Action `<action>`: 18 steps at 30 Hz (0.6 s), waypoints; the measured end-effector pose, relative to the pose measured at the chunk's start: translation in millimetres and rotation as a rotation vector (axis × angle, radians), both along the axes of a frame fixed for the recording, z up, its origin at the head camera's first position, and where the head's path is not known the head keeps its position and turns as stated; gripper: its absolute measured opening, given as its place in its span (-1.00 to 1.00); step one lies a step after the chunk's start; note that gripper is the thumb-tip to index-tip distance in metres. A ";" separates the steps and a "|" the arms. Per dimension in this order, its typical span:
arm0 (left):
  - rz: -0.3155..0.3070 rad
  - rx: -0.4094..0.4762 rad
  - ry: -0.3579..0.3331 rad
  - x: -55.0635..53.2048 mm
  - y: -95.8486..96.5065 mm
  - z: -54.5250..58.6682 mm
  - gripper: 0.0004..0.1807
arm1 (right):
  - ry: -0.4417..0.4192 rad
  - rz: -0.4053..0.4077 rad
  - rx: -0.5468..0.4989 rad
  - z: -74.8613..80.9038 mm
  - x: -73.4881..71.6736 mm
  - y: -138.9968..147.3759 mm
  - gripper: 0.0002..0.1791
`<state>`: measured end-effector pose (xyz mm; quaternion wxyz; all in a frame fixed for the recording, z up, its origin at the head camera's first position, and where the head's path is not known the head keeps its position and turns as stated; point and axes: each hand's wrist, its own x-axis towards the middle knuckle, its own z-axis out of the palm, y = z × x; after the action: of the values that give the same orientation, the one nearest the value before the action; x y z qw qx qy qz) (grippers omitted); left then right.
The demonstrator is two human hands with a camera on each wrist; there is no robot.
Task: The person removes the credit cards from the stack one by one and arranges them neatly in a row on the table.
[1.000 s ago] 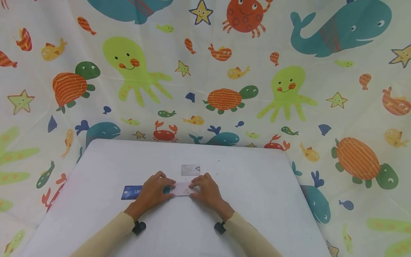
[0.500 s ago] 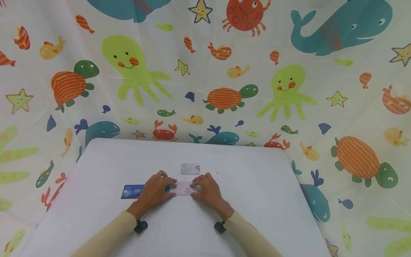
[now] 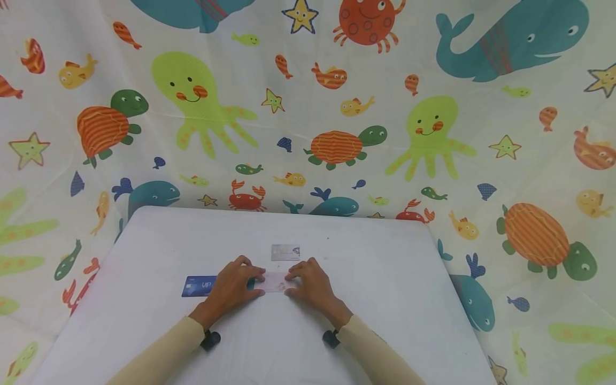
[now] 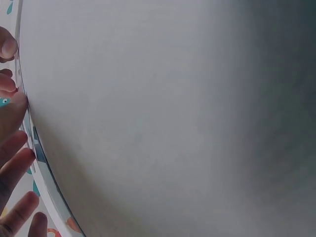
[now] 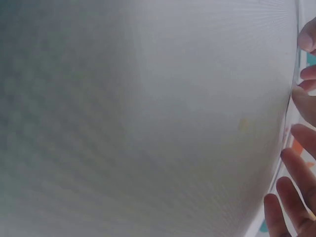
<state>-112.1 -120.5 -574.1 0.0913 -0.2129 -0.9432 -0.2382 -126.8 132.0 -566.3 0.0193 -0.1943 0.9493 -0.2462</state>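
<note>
A pale pink card point(image 3: 274, 282) lies on the white table between both hands. My left hand point(image 3: 236, 283) pinches its left end, thumb at the near edge and index finger at the far edge. The right hand point(image 3: 310, 286) holds the other end the same way. Through the gap of the left thumb and index finger a teal patch point(image 3: 251, 284) shows beside the pink card; the rest of it is hidden under the hand. In the left wrist view the fingers point(image 4: 15, 165) appear only at the left border, and in the right wrist view the fingers point(image 5: 298, 170) at the right border.
A blue card point(image 3: 198, 286) marked VIP lies left of the left hand, its right end covered by that hand. Behind the pink card lies a silver-grey card point(image 3: 285, 252). The table point(image 3: 385, 299) ends at the back against a curtain point(image 3: 289, 123) printed with sea animals.
Over the last second my left hand has shifted slightly right, baring more of the blue card's lettering. The right hand is almost still, and both keep hold of the pink card.
</note>
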 end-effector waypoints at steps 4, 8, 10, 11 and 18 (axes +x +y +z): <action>0.006 0.016 -0.012 -0.7 -0.4 1.2 -0.60 | 0.007 -0.003 -0.022 -1.6 -2.2 1.5 -0.71; 0.018 0.026 -0.027 -3.9 -1.2 3.6 -0.60 | 0.015 -0.016 -0.042 -1.5 -5.1 2.9 -0.72; 0.022 0.022 -0.022 -6.9 -1.0 4.7 -0.60 | 0.020 -0.024 -0.042 -0.4 -7.1 3.6 -0.71; 0.023 0.021 -0.018 -8.5 -0.8 5.4 -0.60 | 0.024 -0.030 -0.039 -0.2 -8.3 4.0 -0.71; 0.020 0.040 0.007 -18.8 2.0 9.6 -0.63 | 0.053 -0.064 -0.045 0.2 -16.9 6.7 -0.69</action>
<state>-131.0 -118.5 -564.5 0.1011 -0.2023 -0.9401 -0.2552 -143.7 138.8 -566.1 -0.0183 -0.1707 0.9495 -0.2625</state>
